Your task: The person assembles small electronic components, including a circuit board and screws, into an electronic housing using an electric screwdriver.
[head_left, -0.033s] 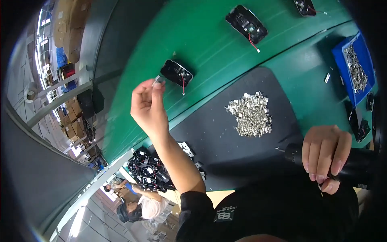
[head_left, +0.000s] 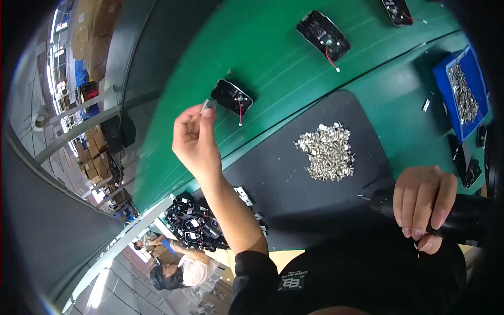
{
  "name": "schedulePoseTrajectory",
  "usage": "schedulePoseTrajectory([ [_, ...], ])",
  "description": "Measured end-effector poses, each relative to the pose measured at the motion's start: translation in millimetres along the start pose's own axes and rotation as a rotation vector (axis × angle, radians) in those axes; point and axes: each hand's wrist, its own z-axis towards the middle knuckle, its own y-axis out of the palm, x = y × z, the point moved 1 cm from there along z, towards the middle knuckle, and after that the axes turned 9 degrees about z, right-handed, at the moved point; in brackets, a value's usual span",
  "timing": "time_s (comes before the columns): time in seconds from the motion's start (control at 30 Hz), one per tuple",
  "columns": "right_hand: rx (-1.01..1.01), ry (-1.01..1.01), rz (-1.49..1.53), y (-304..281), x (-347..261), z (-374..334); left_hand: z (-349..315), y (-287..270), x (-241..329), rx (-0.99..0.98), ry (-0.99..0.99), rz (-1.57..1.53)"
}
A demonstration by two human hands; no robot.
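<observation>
My left hand [head_left: 197, 134] is raised over the green belt, thumb and fingers pinching a small flat silver-grey metal piece [head_left: 209, 104]. Just beyond the fingertips lies an open black plastic housing [head_left: 224, 98], with a red wire and white plug hanging from it. At the right, my right hand [head_left: 425, 202] wraps around a black electric screwdriver [head_left: 385, 202], its thin bit pointing left over the dark mat. Between the two hands, a pile of small silver screws [head_left: 326, 152] lies on the black mat [head_left: 283, 197].
Two more black housings [head_left: 323, 35] [head_left: 397, 11] lie farther along the green belt [head_left: 262, 42]. A blue bin [head_left: 444, 86] of screws stands at the right. Black wired parts [head_left: 191, 223] are heaped beside my left forearm, near small white pieces [head_left: 243, 196]. Another person [head_left: 184, 270] is at lower left.
The whole view has shifted very slightly, with the belt and housings a touch lower in the picture. Both hands keep the same grips.
</observation>
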Motion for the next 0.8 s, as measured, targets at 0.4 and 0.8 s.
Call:
schedulePoseTrajectory([
  [0.4, 0.068, 0.028, 0.043, 13, 1, -1, -1, 24, -37, 0.1, 0.024, 0.109],
  [0.8, 0.061, 0.068, 0.055, 21, -10, -3, 5, 29, -27, -0.025, -0.018, 0.121],
])
